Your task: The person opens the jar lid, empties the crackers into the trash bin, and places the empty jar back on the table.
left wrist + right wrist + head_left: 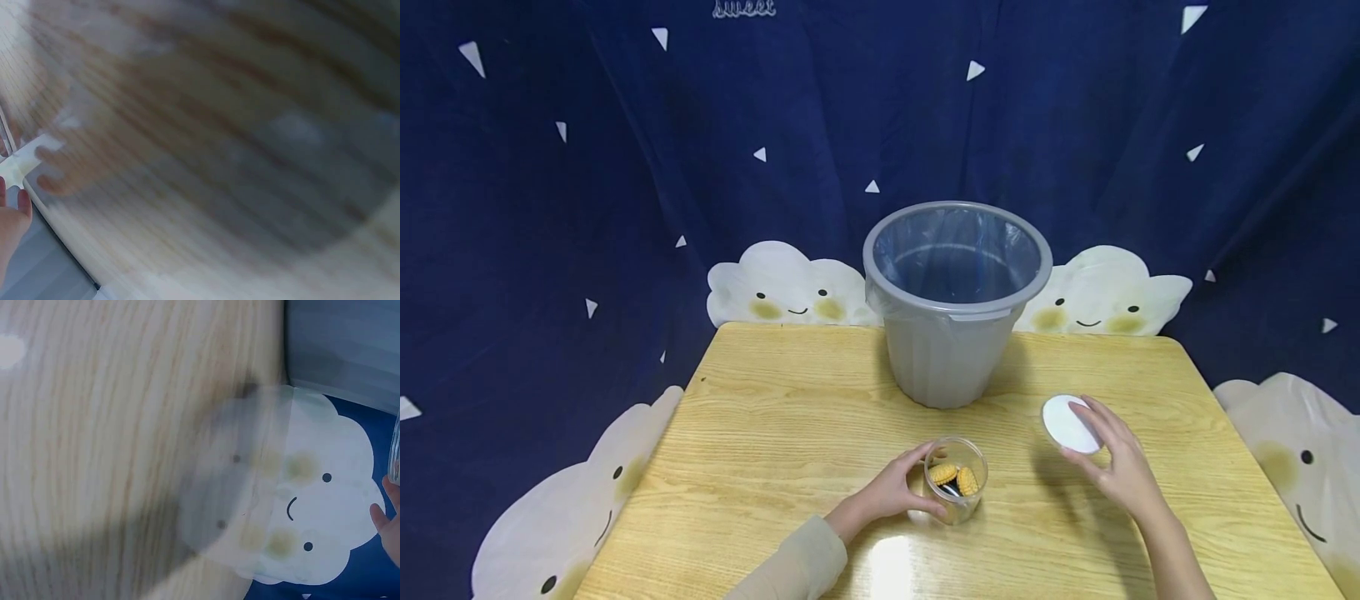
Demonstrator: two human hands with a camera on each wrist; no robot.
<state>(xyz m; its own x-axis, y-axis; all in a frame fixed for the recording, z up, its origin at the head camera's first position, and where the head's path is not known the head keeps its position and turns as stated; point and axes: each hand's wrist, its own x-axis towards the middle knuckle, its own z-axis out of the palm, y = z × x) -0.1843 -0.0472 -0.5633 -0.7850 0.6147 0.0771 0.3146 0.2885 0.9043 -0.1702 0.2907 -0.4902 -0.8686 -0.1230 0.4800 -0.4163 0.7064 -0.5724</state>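
Note:
A clear round jar [957, 481] stands on the wooden table, its open top facing up. Inside lie yellow ridged oval pieces [967, 481] and a shiny black one. My left hand [895, 487] grips the jar from its left side, thumb in front and fingers behind. To the right, my right hand [1112, 458] pinches a white round lid [1070, 423] by its edge, with a shadow on the table below. In the left wrist view the left hand [12, 219] shows only at the left edge. The right hand [389, 528] appears at the right wrist view's edge, under a clear rim.
Behind the jar, a grey bin [951, 358] with a clear liner stands at the far side of the table [775, 392]. A dark blue curtain [820, 100] with white triangles and cloud shapes [1105, 287] hangs around the table.

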